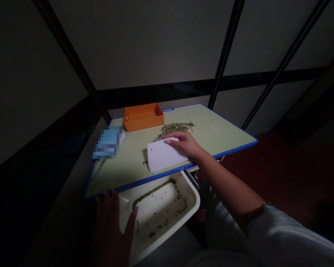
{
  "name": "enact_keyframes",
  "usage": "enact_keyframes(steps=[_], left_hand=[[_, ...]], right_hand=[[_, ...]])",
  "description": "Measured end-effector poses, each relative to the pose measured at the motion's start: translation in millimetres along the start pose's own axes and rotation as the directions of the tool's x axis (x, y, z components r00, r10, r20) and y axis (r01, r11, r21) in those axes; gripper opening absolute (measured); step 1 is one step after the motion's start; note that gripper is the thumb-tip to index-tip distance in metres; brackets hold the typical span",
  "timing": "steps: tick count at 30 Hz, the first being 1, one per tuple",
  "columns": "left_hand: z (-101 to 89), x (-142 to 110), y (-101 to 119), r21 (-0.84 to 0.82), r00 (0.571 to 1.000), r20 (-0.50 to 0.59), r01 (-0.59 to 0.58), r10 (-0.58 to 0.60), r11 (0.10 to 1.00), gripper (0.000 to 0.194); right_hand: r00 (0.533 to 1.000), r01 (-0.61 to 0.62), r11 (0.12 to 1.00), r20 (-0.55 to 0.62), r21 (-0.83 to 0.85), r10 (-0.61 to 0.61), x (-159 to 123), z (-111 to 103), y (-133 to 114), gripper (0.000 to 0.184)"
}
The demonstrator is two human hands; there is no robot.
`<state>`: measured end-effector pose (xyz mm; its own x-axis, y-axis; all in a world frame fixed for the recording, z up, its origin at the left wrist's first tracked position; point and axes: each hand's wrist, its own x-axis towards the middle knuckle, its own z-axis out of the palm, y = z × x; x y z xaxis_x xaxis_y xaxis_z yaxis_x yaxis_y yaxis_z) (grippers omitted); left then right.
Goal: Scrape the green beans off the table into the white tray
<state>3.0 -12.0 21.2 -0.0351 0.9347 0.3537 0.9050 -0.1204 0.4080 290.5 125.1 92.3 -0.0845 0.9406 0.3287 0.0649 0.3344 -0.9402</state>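
My right hand [183,144] grips a white plastic scraper [167,155] with a small hole near one corner, thumb on the near face. The scraper stands tilted on its edge on the pale green tabletop [222,131]. Just behind it lies a loose spread of small green beans [176,128], partly covered by the hand. Below the table's front edge is a white plastic basin [195,198], with more green beans along its far side and scattered over its bottom. My left hand [113,218] holds the basin's left side, thumb reaching inside; its other fingers are in shadow.
An orange open box [143,118] stands at the back left of the table. A blurred-out blue item [108,142] lies at the left edge with a pale cable. The table has a raised blue rim [236,147]. Dark-framed panels [156,44] rise directly behind it.
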Motion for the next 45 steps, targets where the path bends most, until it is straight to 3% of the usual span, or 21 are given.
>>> enact_keyframes(steps=[13, 21, 33, 39, 45], left_hand=[[1.4, 0.1, -2.9, -0.001, 1.0, 0.011, -0.001, 0.001, 1.0, 0.072], [0.5, 0.4, -1.4, -0.005, 1.0, 0.018, 0.007, -0.007, 1.0, 0.074], [4.6, 0.4, -1.6, -0.001, 1.0, -0.026, 0.0, 0.0, 1.0, 0.072], [6.8, -0.4, -2.7, 0.007, 0.999, -0.044, -0.01, 0.01, 1.0, 0.069], [10.7, -3.1, -6.6, 0.011, 0.997, -0.075, -0.018, 0.019, 1.0, 0.068]], right_hand=[[0.999, -0.049, 0.998, -0.002, 0.034, 0.049, -2.8, 0.3, -1.4, 0.029], [0.993, 0.003, 0.998, -0.116, 0.06, 0.004, -2.5, 1.2, 3.3, 0.031], [1.0, 0.016, 0.998, 0.021, -0.053, -0.014, -4.8, 1.0, -0.5, 0.027], [0.998, -0.013, 1.0, 0.054, 0.029, 0.011, -9.3, 2.3, -1.3, 0.031], [0.984, 0.03, 0.995, -0.175, 0.096, -0.012, -8.6, 0.1, 3.7, 0.034]])
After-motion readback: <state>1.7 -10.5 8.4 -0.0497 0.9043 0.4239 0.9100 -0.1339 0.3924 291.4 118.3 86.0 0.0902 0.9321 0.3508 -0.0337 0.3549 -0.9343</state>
